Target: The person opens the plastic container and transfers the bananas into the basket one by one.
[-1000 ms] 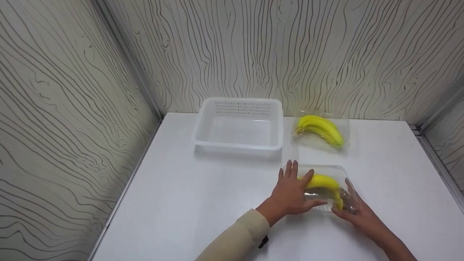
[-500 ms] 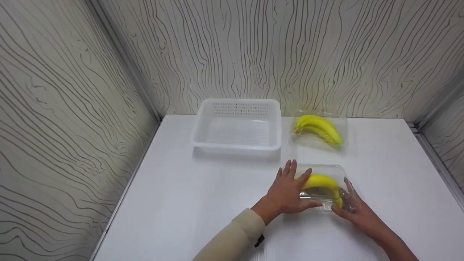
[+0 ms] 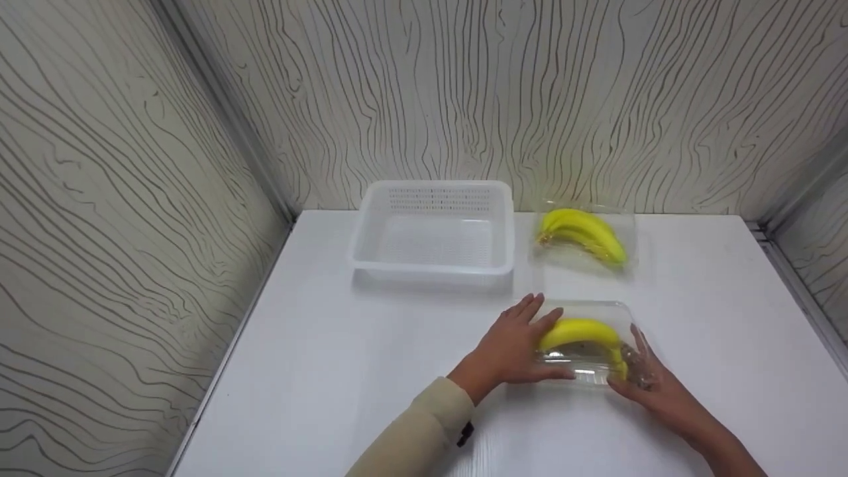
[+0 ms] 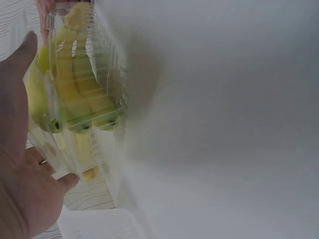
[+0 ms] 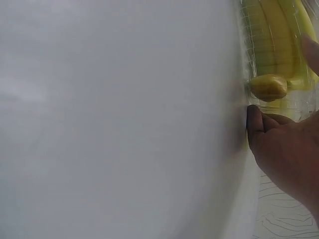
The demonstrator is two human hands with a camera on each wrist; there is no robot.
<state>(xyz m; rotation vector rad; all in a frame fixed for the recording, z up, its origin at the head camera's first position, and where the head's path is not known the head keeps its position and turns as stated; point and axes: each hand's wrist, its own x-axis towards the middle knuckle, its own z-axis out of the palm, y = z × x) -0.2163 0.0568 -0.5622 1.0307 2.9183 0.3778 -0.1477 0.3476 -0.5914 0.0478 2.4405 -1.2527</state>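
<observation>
In the head view a clear plastic clamshell box [image 3: 583,308] lies on the table, with a bunch of bananas [image 3: 583,333] inside. My left hand [image 3: 513,344] lies across the box's left end, fingers spread toward the back corner and thumb along the front. The left wrist view shows its fingers stretched over the clear lid [image 4: 37,137], the bananas' green tips behind the plastic. My right hand [image 3: 666,391] grips the right end, thumb at the front and fingers on the far side. Its bent fingers press low at the box's end, near the banana stem [image 5: 269,87], in the right wrist view.
A white perforated plastic basket [image 3: 434,268] stands at the back of the white table [image 3: 298,371]. Right of it sits a second clear box with bananas [image 3: 586,232]. Wood-patterned panels [image 3: 424,99] rise behind and at the sides.
My left hand has slid slightly left along the box, uncovering more of the bananas. The right hand keeps its hold at the right end; box, basket and second box stay put.
</observation>
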